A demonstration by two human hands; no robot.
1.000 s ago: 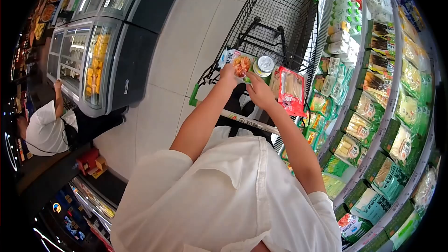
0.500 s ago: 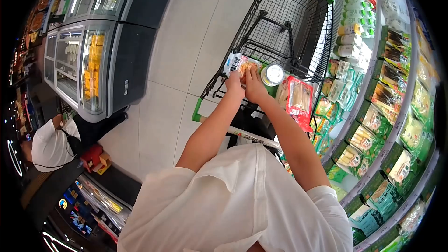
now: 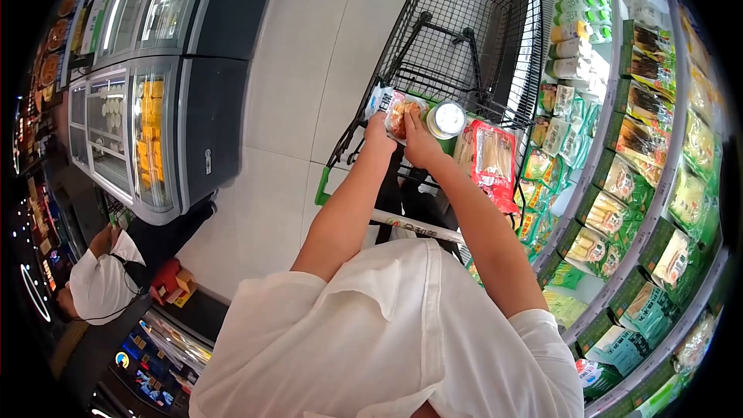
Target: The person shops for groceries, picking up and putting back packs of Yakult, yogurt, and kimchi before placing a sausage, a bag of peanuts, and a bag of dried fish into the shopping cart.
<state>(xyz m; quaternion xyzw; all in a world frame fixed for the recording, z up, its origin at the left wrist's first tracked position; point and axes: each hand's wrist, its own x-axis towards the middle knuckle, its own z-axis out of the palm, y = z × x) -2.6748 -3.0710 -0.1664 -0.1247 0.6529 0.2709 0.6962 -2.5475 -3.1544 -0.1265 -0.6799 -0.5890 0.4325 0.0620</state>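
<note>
Both my hands are at a food package with a white and blue end and orange-brown contents (image 3: 401, 112), at the near end of a black wire shopping cart (image 3: 433, 54). My left hand (image 3: 379, 133) is closed on the package's lower left edge. My right hand (image 3: 420, 145) lies against its right part, fingers pressed together over it. Just right of it stands a round tub with a pale lid (image 3: 449, 119). Farther right lies a red package with pale sticks (image 3: 493, 156). The cart's handle bar (image 3: 418, 226) crosses in front of my shirt.
Shelves of packaged food (image 3: 607, 217) curve along the right side. On the left stands a glass-fronted display cooler (image 3: 116, 131). A person in a white top (image 3: 104, 282) is at the lower left, near a red box (image 3: 166, 279). Grey floor tiles (image 3: 298, 70) lie between.
The view has shifted slightly, so the cart appears farther left and the person at the lower left appears lower. Both my hands remain at the package, with more of its orange-brown contents showing.
</note>
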